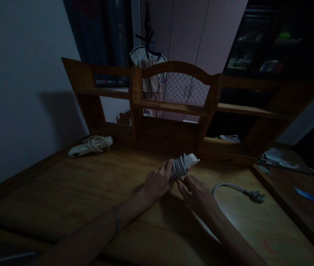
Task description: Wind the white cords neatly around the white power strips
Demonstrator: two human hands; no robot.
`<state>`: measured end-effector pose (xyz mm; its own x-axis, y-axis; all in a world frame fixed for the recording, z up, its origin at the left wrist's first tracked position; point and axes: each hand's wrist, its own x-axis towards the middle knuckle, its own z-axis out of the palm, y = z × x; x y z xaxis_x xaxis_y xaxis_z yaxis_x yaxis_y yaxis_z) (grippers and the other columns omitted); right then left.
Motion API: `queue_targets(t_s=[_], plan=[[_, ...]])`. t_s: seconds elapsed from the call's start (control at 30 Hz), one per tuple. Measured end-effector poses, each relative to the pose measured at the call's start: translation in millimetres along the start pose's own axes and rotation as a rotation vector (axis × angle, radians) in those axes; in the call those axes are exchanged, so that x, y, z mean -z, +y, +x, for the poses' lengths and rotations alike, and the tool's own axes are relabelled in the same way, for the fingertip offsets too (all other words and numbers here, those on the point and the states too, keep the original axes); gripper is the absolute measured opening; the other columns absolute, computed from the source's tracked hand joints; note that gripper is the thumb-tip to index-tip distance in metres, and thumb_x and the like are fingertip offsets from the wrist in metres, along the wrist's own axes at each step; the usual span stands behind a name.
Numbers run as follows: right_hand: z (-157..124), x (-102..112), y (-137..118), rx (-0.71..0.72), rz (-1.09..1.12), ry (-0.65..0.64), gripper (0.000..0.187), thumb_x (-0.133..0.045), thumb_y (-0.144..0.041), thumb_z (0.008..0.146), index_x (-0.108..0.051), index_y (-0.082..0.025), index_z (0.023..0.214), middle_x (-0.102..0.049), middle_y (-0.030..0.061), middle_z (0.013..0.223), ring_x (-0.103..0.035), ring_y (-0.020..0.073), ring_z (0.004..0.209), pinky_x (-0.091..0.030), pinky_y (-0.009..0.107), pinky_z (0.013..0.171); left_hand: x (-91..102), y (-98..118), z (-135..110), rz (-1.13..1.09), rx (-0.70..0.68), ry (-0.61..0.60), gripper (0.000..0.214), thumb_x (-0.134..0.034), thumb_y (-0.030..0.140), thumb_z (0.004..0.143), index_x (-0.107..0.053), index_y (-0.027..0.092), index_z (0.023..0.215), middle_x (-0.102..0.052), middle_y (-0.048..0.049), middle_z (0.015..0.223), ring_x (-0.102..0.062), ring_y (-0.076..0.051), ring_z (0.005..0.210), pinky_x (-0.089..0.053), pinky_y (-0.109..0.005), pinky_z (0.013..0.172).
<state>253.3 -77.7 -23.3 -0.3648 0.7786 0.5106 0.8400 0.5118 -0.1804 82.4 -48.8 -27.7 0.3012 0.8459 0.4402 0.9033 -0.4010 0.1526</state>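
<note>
At the far left corner of the brown wooden tabletop (76, 192), a second white power strip bound in cord (90, 145) was seen. Near the middle of the far edge, a white plastic power strip part-wound with cord (186, 163) was gripped in the closed left hand (157, 183). The right hand (198, 194) was curled beside it, perhaps pinching cord. Winding seemed in hand; the loose white plug end (253, 195), rightward, would need drawing in.
</note>
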Motion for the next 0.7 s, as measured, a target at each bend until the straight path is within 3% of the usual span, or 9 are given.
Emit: queue_targets(t_s=[0.1, 0.2, 0.33, 0.43, 0.57, 0.7], plan=[[-1, 5, 2, -0.068, -0.041, 0.026, 0.024, -0.049, -0.035, 0.091, -0.047, -0.019, 0.073, -0.058, 0.0029, 0.067, -0.055, 0.0147, 0.055, -0.029, 0.025, 0.052, -0.9, -6, 4, 0.084, 0.054, 0.003, 0.064, -0.05, 0.042, 0.089, -0.023, 0.017, 0.14, -0.058, -0.0148, 0.12, -0.066, -0.025, 0.087, -0.048, -0.031, 0.07], [-2, 9, 7, -0.025, -0.069, 0.039, 0.018, -0.05, -0.032, 0.09, -0.047, -0.019, 0.079, -0.059, 0.0015, 0.069, -0.055, 0.0144, 0.056, -0.028, 0.026, 0.053, 0.9, -13, 9, 0.127, 0.101, 0.012, 0.063, -0.049, 0.045, 0.089, -0.025, 0.015, 0.139, -0.061, -0.014, 0.112, -0.067, -0.025, 0.082, -0.047, -0.03, 0.066], [-2, 10, 8, 0.203, -0.094, -0.033, 0.011, -0.042, -0.019, 0.094, -0.05, -0.018, 0.086, -0.058, 0.0011, 0.073, -0.052, 0.0134, 0.059, -0.027, 0.026, 0.054, 1.4, -14, 9, 0.147, 0.081, 0.014, 0.067, -0.052, 0.049, 0.086, -0.027, 0.013, 0.138, -0.062, -0.013, 0.106, -0.066, -0.025, 0.078, -0.047, -0.032, 0.064], [-3, 11, 5, 0.409, -0.139, -0.077, 0.017, -0.038, -0.009, 0.094, -0.053, -0.017, 0.097, -0.058, 0.0027, 0.079, -0.051, 0.0143, 0.063, -0.028, 0.027, 0.055, 0.0, -7, 4, 0.153, 0.013, -0.023, 0.073, -0.06, 0.045, 0.082, -0.026, 0.013, 0.138, -0.061, -0.013, 0.108, -0.065, -0.025, 0.081, -0.047, -0.032, 0.066], [-4, 17, 7, 0.473, -0.165, 0.008, 0.018, -0.039, -0.01, 0.095, -0.054, -0.015, 0.105, -0.057, 0.0028, 0.078, -0.049, 0.0143, 0.064, -0.03, 0.026, 0.057, 1.6, 0, 0, 0.12, -0.096, -0.07, 0.07, -0.062, 0.046, 0.08, -0.03, 0.015, 0.135, -0.059, -0.0121, 0.112, -0.064, -0.024, 0.083, -0.048, -0.031, 0.065], [-2, 26, 20, 0.408, -0.204, 0.154, 0.008, -0.052, -0.023, 0.094, -0.057, -0.018, 0.097, -0.056, 0.0002, 0.073, -0.045, 0.0127, 0.057, -0.03, 0.026, 0.056, 5.0, 1, 0, 0.061, -0.193, -0.073, 0.06, -0.054, 0.057, 0.082, -0.04, 0.017, 0.124, -0.061, -0.0082, 0.105, -0.064, -0.025, 0.081, -0.047, -0.032, 0.064]])
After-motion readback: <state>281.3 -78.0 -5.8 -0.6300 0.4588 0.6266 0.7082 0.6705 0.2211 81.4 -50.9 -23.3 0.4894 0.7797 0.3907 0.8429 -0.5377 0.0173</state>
